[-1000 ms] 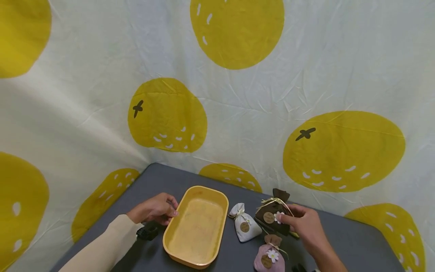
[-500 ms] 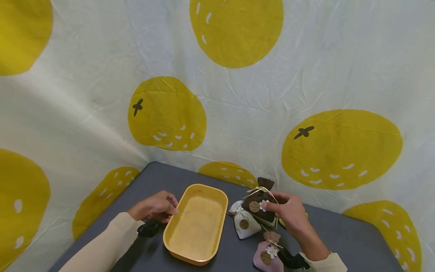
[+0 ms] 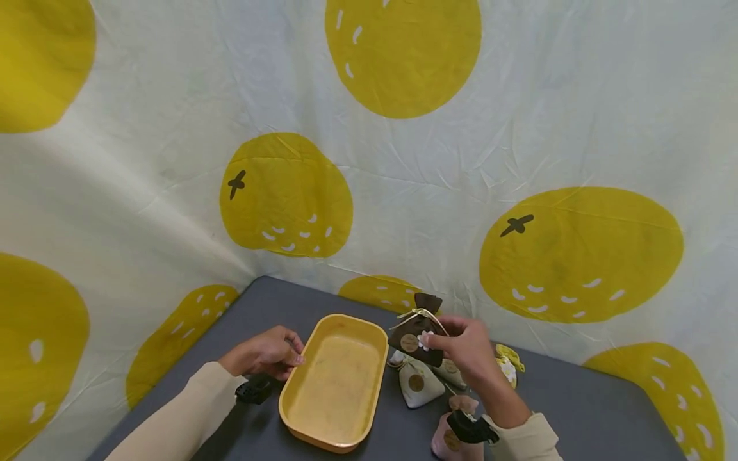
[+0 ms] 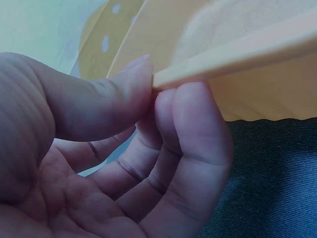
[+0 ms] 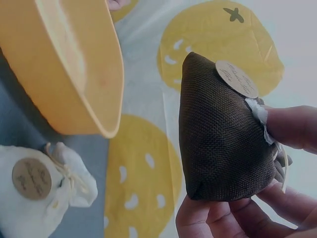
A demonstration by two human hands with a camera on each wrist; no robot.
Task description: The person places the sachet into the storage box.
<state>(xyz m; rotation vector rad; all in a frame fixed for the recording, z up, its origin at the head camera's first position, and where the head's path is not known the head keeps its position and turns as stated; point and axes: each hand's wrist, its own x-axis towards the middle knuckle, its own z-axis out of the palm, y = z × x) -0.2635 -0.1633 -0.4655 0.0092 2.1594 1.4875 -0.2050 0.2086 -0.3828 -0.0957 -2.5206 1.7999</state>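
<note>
My right hand (image 3: 461,349) holds a dark brown fabric pouch (image 3: 416,331) in the air, just right of the yellow tray (image 3: 375,384). In the right wrist view the brown pouch (image 5: 225,136) is pinched between thumb and fingers, a round tag and a white flower on its front. My left hand (image 3: 271,353) pinches the tray's left rim (image 4: 233,62) between thumb and fingers. The tray's inside shows nothing in it. A white pouch (image 3: 416,383) lies on the grey table (image 3: 576,410) under the brown one, and a pink pouch (image 3: 446,438) lies nearer me.
A small yellow pouch (image 3: 508,365) lies right of my right hand. Another pale pouch (image 3: 450,372) sits partly behind my hand. A fabric backdrop with large yellow fruit prints (image 3: 582,256) rises close behind the table on the far and left sides.
My right hand has lifted the brown pouch off the table and carried it left toward the tray, uncovering the yellow pouch. The left hand has kept its hold on the tray rim.
</note>
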